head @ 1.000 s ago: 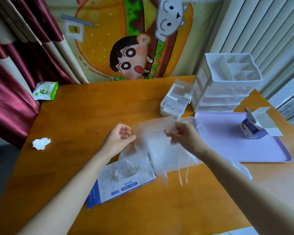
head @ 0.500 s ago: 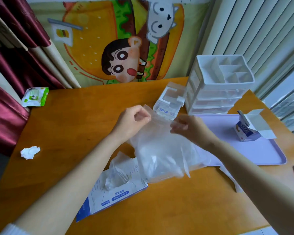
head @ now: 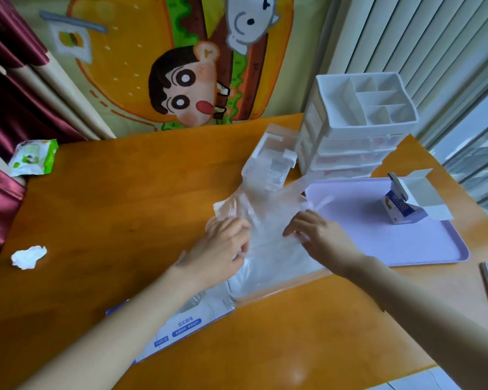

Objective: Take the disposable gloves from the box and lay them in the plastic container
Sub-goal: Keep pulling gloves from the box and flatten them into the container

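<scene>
Head view:
- gloves: thin clear film, held spread between both hands at middle of table, low over plastic container.
- left hand: curled on left edge of film.
- right hand: film pinched at right edge.
- box: near front edge, partly hidden by left forearm.
- handling, as judged: film very light, limp, slippery, easily torn; better taken at edge, then pressed flat.

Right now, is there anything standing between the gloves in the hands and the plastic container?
Nothing visible stands in the way. The left hand and right hand hold the gloves directly over the clear plastic container, which lies between the glove box and the purple tray.
</scene>
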Action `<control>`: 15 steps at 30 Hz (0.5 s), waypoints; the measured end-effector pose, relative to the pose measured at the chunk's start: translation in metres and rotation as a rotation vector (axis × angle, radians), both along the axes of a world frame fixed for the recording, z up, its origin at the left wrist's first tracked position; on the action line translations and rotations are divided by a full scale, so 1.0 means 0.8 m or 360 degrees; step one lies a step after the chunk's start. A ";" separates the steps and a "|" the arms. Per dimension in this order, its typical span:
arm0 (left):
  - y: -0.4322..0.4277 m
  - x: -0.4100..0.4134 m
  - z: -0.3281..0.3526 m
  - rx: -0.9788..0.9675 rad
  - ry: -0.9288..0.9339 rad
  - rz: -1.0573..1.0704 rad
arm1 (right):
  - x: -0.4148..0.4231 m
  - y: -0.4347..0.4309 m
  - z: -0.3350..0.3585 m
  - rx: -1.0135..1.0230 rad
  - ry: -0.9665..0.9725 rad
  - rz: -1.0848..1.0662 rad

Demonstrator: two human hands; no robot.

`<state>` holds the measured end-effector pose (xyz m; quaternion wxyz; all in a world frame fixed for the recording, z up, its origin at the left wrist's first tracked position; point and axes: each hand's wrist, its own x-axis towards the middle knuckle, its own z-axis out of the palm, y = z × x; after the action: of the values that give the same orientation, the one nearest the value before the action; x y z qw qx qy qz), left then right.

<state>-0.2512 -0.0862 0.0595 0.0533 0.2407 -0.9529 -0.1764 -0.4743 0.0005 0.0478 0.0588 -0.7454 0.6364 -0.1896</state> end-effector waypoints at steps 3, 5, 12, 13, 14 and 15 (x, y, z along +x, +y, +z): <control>-0.004 -0.008 -0.028 -0.0039 -0.0511 -0.0027 | 0.004 -0.009 -0.026 0.0415 0.0085 0.0098; -0.006 -0.018 -0.045 -0.0122 -0.0775 -0.0057 | 0.007 -0.016 -0.041 0.0662 0.0129 0.0111; 0.000 -0.052 -0.061 -0.0102 -0.1364 -0.0249 | 0.010 -0.041 -0.047 0.1567 -0.0028 0.0121; 0.000 -0.054 -0.059 -0.0018 -0.1397 -0.0253 | 0.009 -0.045 -0.040 0.1667 -0.0128 0.0101; 0.000 -0.055 -0.054 0.0098 -0.1409 -0.0227 | 0.008 -0.049 -0.033 0.1713 -0.0216 0.0073; -0.001 -0.056 -0.049 0.0202 -0.1389 -0.0182 | 0.008 -0.053 -0.027 0.1694 -0.0286 0.0044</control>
<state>-0.2959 -0.0869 0.0202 -0.3786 0.2424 -0.8853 -0.1192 -0.4680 -0.0417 0.0261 0.4851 -0.6017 0.6271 0.0969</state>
